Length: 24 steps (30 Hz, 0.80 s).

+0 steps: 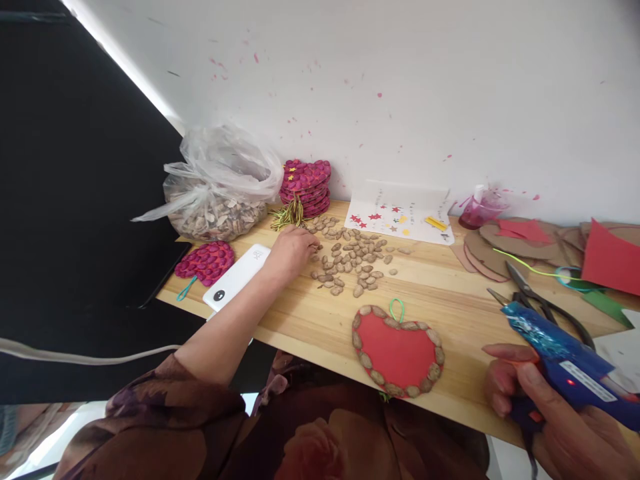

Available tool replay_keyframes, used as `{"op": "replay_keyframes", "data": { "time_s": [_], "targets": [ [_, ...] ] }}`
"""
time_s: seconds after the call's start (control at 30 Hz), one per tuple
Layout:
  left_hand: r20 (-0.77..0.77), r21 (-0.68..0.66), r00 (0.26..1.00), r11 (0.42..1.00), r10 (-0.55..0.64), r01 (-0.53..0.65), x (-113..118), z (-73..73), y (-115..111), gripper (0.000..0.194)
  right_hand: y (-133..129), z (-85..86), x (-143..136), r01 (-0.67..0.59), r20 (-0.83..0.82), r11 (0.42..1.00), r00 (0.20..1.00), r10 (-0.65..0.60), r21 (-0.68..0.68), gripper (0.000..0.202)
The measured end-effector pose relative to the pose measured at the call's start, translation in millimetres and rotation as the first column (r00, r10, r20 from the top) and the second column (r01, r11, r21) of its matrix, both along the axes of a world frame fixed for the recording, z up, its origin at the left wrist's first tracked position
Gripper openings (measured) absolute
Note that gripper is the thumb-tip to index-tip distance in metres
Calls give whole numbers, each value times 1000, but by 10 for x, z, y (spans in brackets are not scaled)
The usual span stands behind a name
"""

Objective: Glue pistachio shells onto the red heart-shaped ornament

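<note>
My right hand (550,407) is wrapped around a blue glue gun (575,373) with a small red light, its metal nozzle pointing up and left. At the left edge of a loose spread of peanut shells (357,250), my left hand (297,248) has its fingers bent together; what is between the fingertips is hidden. A red heart (397,350) lies at the table's front edge, bordered by a row of peanut shells, with a green cord loop (397,310) at its top.
Left: plastic bag of shells (217,213), pink shell-covered heart (206,261), white power bank (237,277). Behind: stacked pink pieces (306,185), sticker sheet (400,213), cup of pink liquid (477,212). Right: scissors (543,300), cardboard pieces (520,243), red paper (613,257).
</note>
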<state>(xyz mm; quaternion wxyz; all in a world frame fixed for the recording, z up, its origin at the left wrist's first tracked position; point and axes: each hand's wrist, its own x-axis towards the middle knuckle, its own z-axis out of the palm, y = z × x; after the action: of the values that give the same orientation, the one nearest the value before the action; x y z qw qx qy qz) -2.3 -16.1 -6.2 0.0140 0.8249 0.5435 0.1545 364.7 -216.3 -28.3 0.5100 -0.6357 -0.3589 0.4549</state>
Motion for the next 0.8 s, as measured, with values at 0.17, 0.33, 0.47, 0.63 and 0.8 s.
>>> {"op": "replay_keyframes", "data": {
  "time_s": [0.17,0.33,0.47,0.63,0.8],
  "targets": [
    [-21,-27,1000,1000,-10,10,70,-16,31,24,-3,71,-72,-6,-13,1000,1000,6,20,29],
    [-48,-15,998,999,47,-48,81,13,-39,24,0,143,-140,15,2,999,1000,-15,43,25],
    [-76,-24,995,997,71,-73,100,42,-62,21,7,114,-102,-20,12,999,1000,19,42,28],
    [-98,-37,989,992,113,-117,103,48,-62,17,-4,102,-72,3,30,999,1000,-4,37,29],
    [-102,-28,983,987,155,-158,30,49,-189,14,9,100,-62,-38,11,999,999,37,27,32]
  ]
}}
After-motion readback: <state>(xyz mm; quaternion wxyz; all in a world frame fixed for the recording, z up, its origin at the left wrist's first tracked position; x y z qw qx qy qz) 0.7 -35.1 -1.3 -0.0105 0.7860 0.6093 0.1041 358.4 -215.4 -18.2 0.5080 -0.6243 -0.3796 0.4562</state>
